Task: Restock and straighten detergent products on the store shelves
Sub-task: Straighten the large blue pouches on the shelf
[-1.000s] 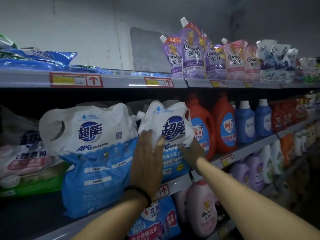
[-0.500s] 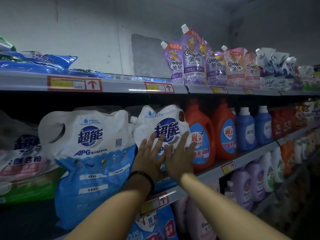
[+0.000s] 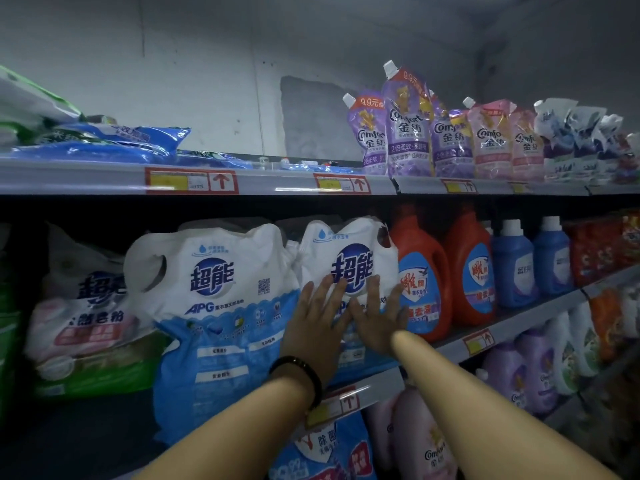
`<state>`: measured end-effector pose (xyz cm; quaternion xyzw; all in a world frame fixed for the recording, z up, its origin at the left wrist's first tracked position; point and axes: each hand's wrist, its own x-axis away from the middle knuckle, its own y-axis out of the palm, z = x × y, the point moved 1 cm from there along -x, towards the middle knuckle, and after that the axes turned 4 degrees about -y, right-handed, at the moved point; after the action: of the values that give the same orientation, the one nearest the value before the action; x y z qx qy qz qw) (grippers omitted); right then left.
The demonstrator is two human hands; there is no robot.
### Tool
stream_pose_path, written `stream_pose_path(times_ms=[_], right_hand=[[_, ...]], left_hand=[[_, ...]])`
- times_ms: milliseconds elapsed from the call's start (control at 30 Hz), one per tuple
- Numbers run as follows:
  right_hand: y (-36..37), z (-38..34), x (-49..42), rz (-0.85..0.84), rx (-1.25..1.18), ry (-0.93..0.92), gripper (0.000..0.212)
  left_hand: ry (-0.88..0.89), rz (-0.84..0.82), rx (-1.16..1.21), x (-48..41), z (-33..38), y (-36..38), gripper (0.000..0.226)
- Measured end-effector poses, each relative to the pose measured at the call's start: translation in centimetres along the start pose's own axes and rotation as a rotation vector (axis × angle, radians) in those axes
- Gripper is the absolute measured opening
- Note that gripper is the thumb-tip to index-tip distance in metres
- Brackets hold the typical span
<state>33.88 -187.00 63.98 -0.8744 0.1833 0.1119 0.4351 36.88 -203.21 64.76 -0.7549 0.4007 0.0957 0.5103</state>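
Note:
A white-and-blue detergent refill bag (image 3: 349,251) stands upright on the middle shelf (image 3: 512,327), between a larger bag of the same brand (image 3: 221,306) and a red detergent bottle (image 3: 420,271). My left hand (image 3: 313,320), with a black band at the wrist, lies flat against the bag's front with straight, spread fingers. Beside it, my right hand (image 3: 379,313) presses the same bag with straight fingers. The lower half of the bag is hidden behind both hands.
Purple and pink softener pouches (image 3: 408,129) stand on the top shelf (image 3: 277,183), with flat blue bags (image 3: 104,143) at its left. Red and blue bottles (image 3: 512,261) fill the middle shelf's right. Pink-and-green bags (image 3: 83,327) sit at left. Pink and purple bottles (image 3: 533,368) line the shelf below.
The bag has gone from leaning out to standing upright and further back. Both hands moved from its sides to its front, fingers now spread flat.

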Motion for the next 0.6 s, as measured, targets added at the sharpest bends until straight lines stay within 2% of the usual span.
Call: stream_pose_path(times_ms=[67, 200, 267, 333, 367, 433, 500, 600], right_hand=[[0.4, -0.1, 0.0, 0.008, 0.015, 0.035, 0.086], [0.5, -3.5, 2.8, 0.058, 0.144, 0.157, 0.089], [-0.3, -6.4, 6.1, 0.205, 0.221, -0.005, 0.078], [0.0, -8.2, 8.0, 0.338, 0.199, -0.244, 0.055], [0.0, -9.0, 8.7, 0.303, 0.146, -0.300, 0.044], [0.2, -10.1, 9.0, 0.126, -0.061, -0.260, 0.033], [0.5, -10.9, 8.7, -0.001, -0.282, -0.183, 0.031], [1.7, -12.1, 8.6, -0.089, -0.372, -0.130, 0.037]], left_hand=[[0.132, 0.057, -0.072, 2.1, -0.8, 0.4, 0.080], [0.211, 0.080, -0.120, 6.1, -3.8, 1.9, 0.069], [0.172, 0.070, -0.134, 6.8, -4.2, 2.4, 0.064], [0.156, 0.059, -0.110, 7.1, -4.2, 2.3, 0.063], [0.136, 0.055, -0.081, 7.4, -4.3, 2.2, 0.065], [0.111, 0.058, -0.028, 8.0, -4.3, 2.0, 0.066], [0.079, 0.062, 0.034, 8.9, -4.7, 1.9, 0.066], [0.070, 0.062, 0.075, 10.6, -5.6, 1.9, 0.058]])
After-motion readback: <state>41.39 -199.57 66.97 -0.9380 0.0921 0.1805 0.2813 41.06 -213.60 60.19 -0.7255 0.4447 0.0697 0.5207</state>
